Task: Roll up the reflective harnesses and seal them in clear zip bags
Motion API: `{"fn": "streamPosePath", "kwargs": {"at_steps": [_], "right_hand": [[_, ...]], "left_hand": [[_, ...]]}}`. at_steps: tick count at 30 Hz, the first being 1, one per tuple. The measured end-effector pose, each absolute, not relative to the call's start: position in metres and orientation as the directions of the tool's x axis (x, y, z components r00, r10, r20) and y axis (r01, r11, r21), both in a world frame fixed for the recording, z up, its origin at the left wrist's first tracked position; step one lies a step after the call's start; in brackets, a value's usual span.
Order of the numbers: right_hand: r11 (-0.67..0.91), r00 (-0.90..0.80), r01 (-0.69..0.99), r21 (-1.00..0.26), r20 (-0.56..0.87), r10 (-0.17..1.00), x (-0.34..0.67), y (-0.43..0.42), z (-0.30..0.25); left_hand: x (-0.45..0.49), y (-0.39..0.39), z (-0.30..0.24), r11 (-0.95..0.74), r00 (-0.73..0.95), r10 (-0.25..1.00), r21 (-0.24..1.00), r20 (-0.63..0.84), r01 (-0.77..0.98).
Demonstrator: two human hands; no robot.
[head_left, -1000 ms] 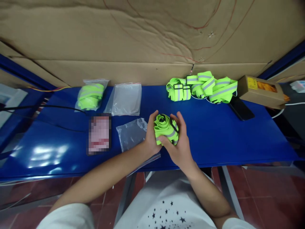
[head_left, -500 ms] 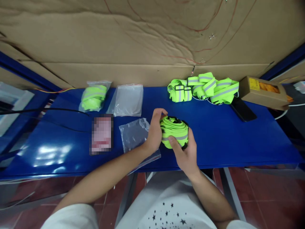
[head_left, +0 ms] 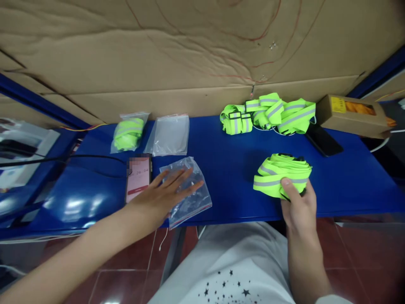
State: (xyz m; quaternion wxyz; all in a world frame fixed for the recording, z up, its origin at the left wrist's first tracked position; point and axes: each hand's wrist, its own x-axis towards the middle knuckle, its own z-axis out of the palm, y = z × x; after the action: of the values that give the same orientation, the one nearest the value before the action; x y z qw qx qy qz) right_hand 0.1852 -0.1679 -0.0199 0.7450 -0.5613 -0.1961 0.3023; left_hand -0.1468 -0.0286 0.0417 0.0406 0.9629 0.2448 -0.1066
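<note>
My right hand (head_left: 297, 207) grips a folded bundle of neon green reflective strap (head_left: 281, 175) near the front edge of the blue table (head_left: 228, 156), thumb on top. My left hand (head_left: 163, 192) lies open and flat, fingers stretched over a clear plastic zip bag (head_left: 186, 194) at the front left. A phone (head_left: 138, 177) lies just left of that hand.
At the back left stand a bagged green strap (head_left: 128, 133) and a flat clear bag (head_left: 168, 135). A pile of loose green straps (head_left: 268, 114) lies at the back right, beside a dark phone (head_left: 324, 141) and a cardboard box (head_left: 351, 112). Black cables (head_left: 63, 158) cross the left side.
Both hands held the rolled strap together at the table's middle. My left hand has let go and moved left onto the clear bag; my right hand carried the bundle to the right.
</note>
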Motion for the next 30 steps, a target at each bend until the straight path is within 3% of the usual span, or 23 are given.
{"fn": "streamPosePath", "kwargs": {"at_steps": [4,12,18,23,27,30], "right_hand": [[0.146,0.691,-0.279,-0.949,-0.093,0.717,0.184,-0.171,-0.021],[0.139,0.758,-0.194,-0.971,-0.059,0.65,0.197,-0.183,-0.023],[0.067,0.714,-0.167,-0.984,-0.074,0.696,0.197,-0.189,-0.031],[-0.009,0.658,-0.172,-0.985,-0.122,0.743,0.194,-0.191,-0.028],[-0.081,0.492,0.015,-0.997,-0.063,0.868,0.191,-0.185,-0.012],[-0.197,0.305,0.19,-0.962,-0.133,0.943,0.189,-0.175,0.005]], "left_hand": [[-0.11,-0.017,0.03,-0.886,0.866,0.393,0.124,-0.309,0.446],[-0.033,-0.016,0.029,-0.91,0.965,0.257,0.321,-0.058,0.262],[-0.016,-0.021,0.003,-0.922,0.968,0.251,0.306,0.003,0.238],[-0.022,-0.028,-0.005,-0.938,0.94,0.284,0.257,0.189,0.232],[-0.025,-0.029,-0.007,-0.958,0.913,0.269,0.181,0.308,0.221],[-0.025,-0.028,-0.009,-0.97,0.899,0.24,0.13,0.366,0.206]]}}
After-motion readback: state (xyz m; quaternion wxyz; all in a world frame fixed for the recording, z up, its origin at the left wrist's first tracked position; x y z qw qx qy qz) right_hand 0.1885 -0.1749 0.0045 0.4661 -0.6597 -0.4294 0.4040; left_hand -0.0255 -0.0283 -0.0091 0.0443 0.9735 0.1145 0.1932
